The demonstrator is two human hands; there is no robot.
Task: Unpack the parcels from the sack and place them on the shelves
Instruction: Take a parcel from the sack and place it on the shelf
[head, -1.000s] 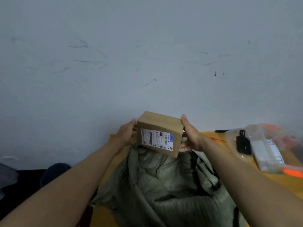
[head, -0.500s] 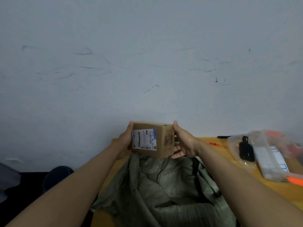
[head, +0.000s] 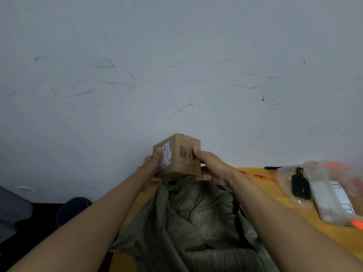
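Observation:
A small brown cardboard parcel [head: 179, 156] with a white shipping label on its left face is held in the air above the sack. My left hand [head: 152, 167] grips its left side, thumb on the label. My right hand [head: 211, 166] grips its right side, thumb on the taped face and fingers curled underneath. The grey-green woven sack [head: 192, 222] lies crumpled on the yellow table [head: 334, 238] below the parcel, between my forearms. No shelves are in view.
A scuffed white wall [head: 176, 65] fills the upper view just behind the table. Clear plastic bags [head: 322, 195] holding a black device and white boxes lie at the table's right. Orange ties [head: 259, 176] and a black pen [head: 272, 168] lie near the wall. Dark floor lies on the left.
Both hands have turned the parcel, so the label now faces left and the taped face is toward me. The parcel has risen slightly above the sack.

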